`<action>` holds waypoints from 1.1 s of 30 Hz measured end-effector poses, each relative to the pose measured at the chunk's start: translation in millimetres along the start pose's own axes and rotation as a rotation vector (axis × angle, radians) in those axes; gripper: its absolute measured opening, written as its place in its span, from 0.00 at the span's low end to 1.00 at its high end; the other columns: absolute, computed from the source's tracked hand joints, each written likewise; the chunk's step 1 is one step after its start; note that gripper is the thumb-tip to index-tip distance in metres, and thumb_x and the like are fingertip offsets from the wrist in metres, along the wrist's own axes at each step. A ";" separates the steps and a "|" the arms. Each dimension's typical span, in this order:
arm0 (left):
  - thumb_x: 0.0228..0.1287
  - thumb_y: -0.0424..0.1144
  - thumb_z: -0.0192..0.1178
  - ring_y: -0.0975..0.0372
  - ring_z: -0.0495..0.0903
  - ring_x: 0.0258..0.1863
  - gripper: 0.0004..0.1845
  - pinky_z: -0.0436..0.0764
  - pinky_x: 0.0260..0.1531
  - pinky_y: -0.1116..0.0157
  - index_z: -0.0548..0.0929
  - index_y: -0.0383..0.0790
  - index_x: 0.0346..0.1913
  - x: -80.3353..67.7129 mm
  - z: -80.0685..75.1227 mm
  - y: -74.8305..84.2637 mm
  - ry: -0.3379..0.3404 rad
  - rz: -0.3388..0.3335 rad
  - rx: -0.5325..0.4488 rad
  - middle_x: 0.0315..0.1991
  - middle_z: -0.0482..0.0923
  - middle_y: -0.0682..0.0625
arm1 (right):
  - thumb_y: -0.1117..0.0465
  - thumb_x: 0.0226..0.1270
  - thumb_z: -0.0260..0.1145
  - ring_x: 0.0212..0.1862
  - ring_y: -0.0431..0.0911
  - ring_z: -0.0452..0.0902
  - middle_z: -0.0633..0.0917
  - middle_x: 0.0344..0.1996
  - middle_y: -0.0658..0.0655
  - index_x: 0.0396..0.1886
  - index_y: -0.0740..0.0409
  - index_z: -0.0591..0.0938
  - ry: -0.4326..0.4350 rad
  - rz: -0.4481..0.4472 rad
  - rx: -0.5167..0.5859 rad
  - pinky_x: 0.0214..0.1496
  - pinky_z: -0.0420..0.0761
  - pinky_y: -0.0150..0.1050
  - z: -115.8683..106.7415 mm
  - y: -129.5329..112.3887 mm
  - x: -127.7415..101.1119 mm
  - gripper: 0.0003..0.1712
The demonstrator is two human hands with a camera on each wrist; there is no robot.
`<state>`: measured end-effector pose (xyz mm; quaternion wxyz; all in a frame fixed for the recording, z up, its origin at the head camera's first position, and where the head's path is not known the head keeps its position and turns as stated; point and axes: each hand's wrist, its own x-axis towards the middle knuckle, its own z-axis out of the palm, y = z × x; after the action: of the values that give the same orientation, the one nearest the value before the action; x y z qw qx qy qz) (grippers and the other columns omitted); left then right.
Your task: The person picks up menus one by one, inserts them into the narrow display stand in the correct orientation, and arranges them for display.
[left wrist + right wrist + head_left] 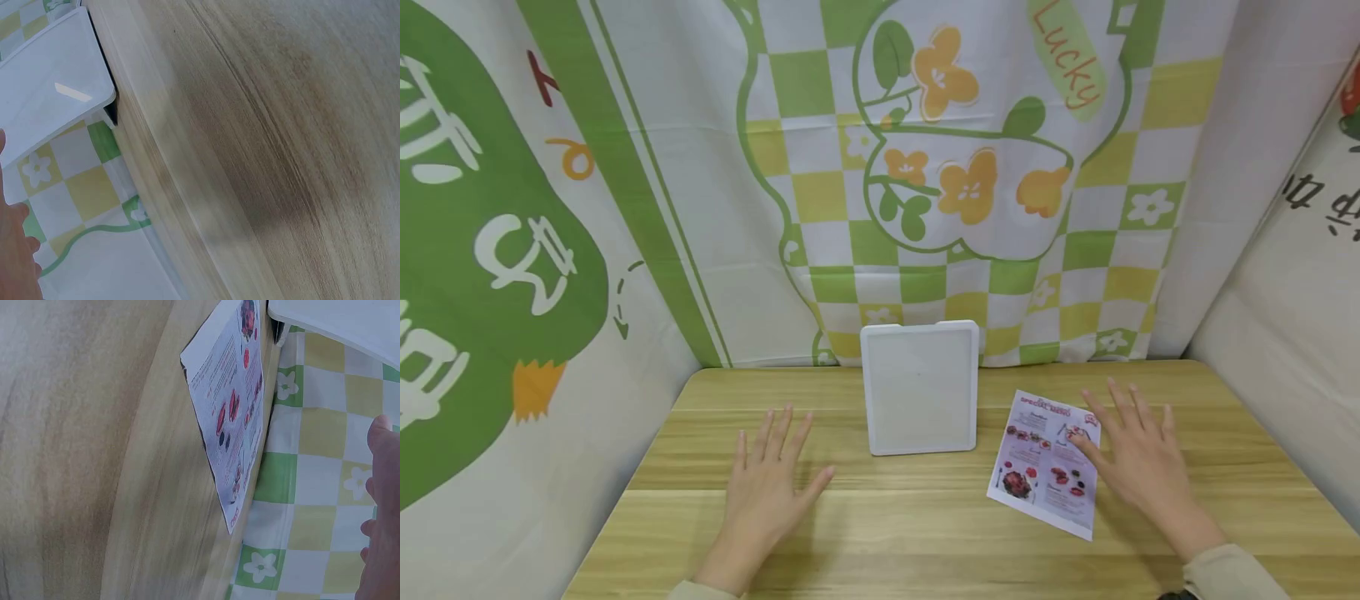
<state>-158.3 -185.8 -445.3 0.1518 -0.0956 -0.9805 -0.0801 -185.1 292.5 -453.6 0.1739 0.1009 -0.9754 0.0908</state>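
Head view: left hand (767, 492) lies flat, fingers spread, lower left; right hand (1138, 467), fingers wide, touches the leaflet (1048, 471) lower right, beside the white board (920, 387). Right wrist view: leaflet (234, 419) lies loose on the table (94, 456), so a sideways push could skid or crease it. Left wrist view: only bare table (281, 156) and board (50, 87).

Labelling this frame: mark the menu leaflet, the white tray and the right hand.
menu leaflet (1047, 475), head view, middle of the printed page.
white tray (921, 390), head view, centre of its flat panel.
right hand (1138, 462), head view, back of the hand.
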 end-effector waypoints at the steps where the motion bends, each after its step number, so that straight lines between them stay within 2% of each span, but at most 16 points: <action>1: 0.67 0.69 0.49 0.46 0.43 0.77 0.43 0.40 0.71 0.41 0.58 0.49 0.77 0.1 0.5 0.1 -0.001 0.003 0.000 0.78 0.48 0.44 | 0.40 0.73 0.57 0.77 0.64 0.32 0.46 0.78 0.66 0.80 0.46 0.51 0.002 -0.002 -0.002 0.69 0.19 0.60 0.0 -0.1 -0.3 0.44; 12: 0.65 0.67 0.55 0.47 0.47 0.76 0.42 0.44 0.71 0.40 0.61 0.51 0.76 0.0 7.0 9.8 0.038 0.068 -0.023 0.77 0.53 0.44 | 0.41 0.73 0.57 0.78 0.60 0.32 0.42 0.79 0.59 0.80 0.45 0.51 0.039 -0.033 0.002 0.71 0.20 0.56 -4.1 -2.4 -5.9 0.43; 19: 0.65 0.64 0.59 0.49 0.47 0.77 0.41 0.49 0.70 0.39 0.62 0.52 0.76 -1.9 14.7 21.5 0.009 0.117 -0.068 0.78 0.50 0.47 | 0.42 0.72 0.59 0.78 0.57 0.31 0.42 0.79 0.57 0.80 0.46 0.54 0.059 -0.045 0.015 0.71 0.21 0.56 -3.7 -0.7 -13.5 0.42; 27: 0.66 0.66 0.55 0.51 0.48 0.77 0.41 0.49 0.70 0.40 0.59 0.54 0.77 -2.5 18.4 32.2 -0.033 0.152 -0.092 0.79 0.47 0.51 | 0.42 0.70 0.62 0.78 0.57 0.32 0.45 0.79 0.59 0.78 0.47 0.58 0.071 -0.046 0.030 0.71 0.23 0.60 -3.2 1.6 -22.8 0.43; 33: 0.66 0.66 0.55 0.52 0.50 0.76 0.42 0.50 0.70 0.40 0.59 0.54 0.77 -1.5 20.6 39.6 -0.069 0.201 -0.093 0.79 0.48 0.53 | 0.42 0.70 0.62 0.78 0.60 0.36 0.44 0.79 0.58 0.80 0.42 0.52 0.060 -0.040 0.040 0.71 0.24 0.60 -1.7 4.0 -30.3 0.45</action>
<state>-154.4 -143.8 -460.1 0.1208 -0.2031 -0.9658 -0.1067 -157.7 301.8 -463.4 0.2028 0.1211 -0.9655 0.1099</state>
